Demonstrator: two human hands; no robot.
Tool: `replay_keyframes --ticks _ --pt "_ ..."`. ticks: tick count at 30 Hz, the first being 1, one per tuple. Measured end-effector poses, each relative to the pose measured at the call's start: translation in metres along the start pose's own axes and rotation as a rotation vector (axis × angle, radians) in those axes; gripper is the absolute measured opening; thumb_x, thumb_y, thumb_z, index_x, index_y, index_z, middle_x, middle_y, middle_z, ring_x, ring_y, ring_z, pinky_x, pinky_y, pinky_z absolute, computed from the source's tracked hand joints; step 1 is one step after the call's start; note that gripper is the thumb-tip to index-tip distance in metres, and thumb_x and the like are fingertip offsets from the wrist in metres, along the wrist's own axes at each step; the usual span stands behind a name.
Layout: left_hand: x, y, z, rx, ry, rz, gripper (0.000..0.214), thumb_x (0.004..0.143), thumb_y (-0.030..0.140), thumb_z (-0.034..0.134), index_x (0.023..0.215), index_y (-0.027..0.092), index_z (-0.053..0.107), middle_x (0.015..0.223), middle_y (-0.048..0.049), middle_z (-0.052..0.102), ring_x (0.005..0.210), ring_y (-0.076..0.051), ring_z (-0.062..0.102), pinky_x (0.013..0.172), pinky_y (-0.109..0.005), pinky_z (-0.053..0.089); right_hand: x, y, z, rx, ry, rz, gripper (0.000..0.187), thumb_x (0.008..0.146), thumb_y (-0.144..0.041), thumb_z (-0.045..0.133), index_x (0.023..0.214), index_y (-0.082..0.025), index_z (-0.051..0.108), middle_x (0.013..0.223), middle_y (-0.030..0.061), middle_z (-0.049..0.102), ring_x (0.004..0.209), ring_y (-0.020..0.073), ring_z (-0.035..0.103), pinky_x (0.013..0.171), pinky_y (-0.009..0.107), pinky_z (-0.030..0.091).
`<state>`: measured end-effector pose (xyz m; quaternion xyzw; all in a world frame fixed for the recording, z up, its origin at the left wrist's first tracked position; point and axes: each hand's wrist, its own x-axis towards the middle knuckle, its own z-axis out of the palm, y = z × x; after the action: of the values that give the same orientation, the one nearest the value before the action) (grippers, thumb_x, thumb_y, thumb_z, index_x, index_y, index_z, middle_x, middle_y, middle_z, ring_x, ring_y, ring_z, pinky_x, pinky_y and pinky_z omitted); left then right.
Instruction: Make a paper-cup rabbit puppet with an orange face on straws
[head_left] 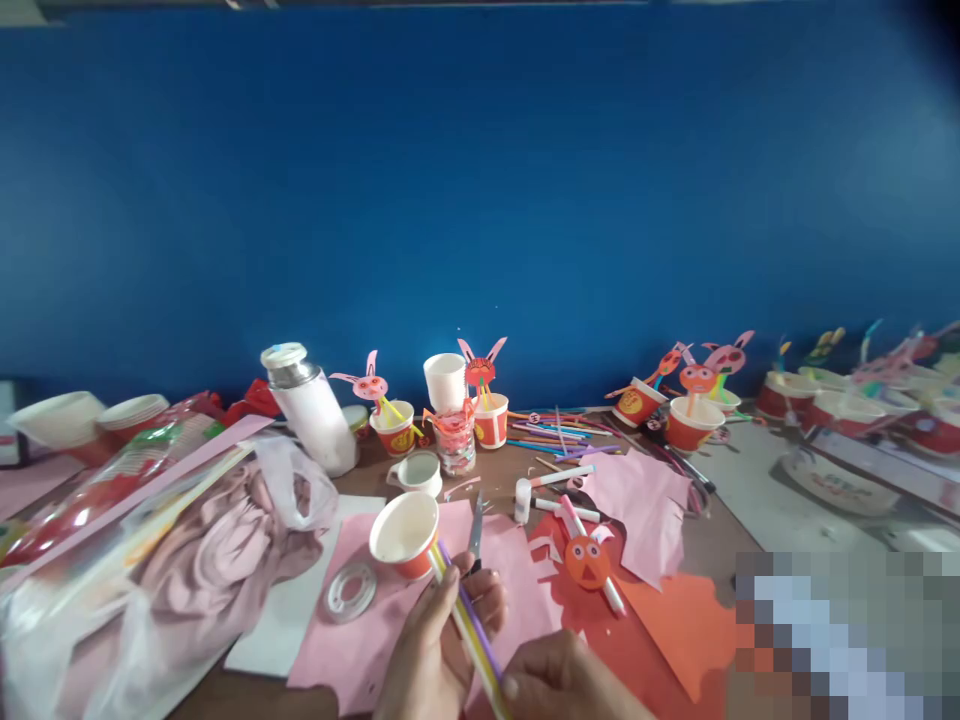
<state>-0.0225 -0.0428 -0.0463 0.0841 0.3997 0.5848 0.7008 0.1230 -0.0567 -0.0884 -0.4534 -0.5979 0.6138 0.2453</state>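
My left hand [431,650] is closed around a few long, thin straws [474,632], yellow, white and purple. They slant up toward a red-and-white paper cup [405,535], and their upper ends are at its right side. At the lower end, my right hand [566,680] pinches the same straws. Just beyond my left fingers lies a pair of scissors or a knife [477,530], its blade pointing away and its handle partly hidden. A white plastic ring [350,592] rests left of the cup on pink paper [337,650]. To the right, an orange paper face [587,563] lies on red paper.
Paper cups with rabbit faces [392,428] stand along the blue wall. A white flask [311,410], a mug [417,473] and a jar of scraps [454,442] are at the back. Loose straws [555,435] lie behind markers [562,475]. Plastic bags [292,490] fill the left.
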Motion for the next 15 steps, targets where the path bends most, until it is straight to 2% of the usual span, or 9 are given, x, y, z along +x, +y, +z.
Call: replay_keyframes --ticks 8,15 --pt "-0.003 -0.002 0.003 -0.023 0.001 -0.006 0.01 0.077 0.013 0.057 0.087 0.014 0.059 0.068 -0.0056 0.067 0.062 -0.015 0.064 0.061 -0.029 0.052 -0.003 0.0 0.002 0.119 -0.031 0.084 0.023 0.072 -0.035 0.058 0.069 -0.013 0.064 0.055 -0.0021 0.056 0.052 0.0087 0.049 0.051 0.019 0.036" --pt "-0.011 0.002 0.012 -0.017 0.012 -0.003 0.011 0.077 0.013 0.056 0.086 0.012 0.061 0.066 -0.0048 0.063 0.06 -0.015 0.062 0.058 -0.029 0.052 -0.004 -0.005 0.001 0.142 -0.03 0.069 0.025 0.07 -0.038 0.062 0.071 -0.012 0.064 0.056 -0.0019 0.056 0.054 0.0088 0.049 0.05 0.019 0.035"
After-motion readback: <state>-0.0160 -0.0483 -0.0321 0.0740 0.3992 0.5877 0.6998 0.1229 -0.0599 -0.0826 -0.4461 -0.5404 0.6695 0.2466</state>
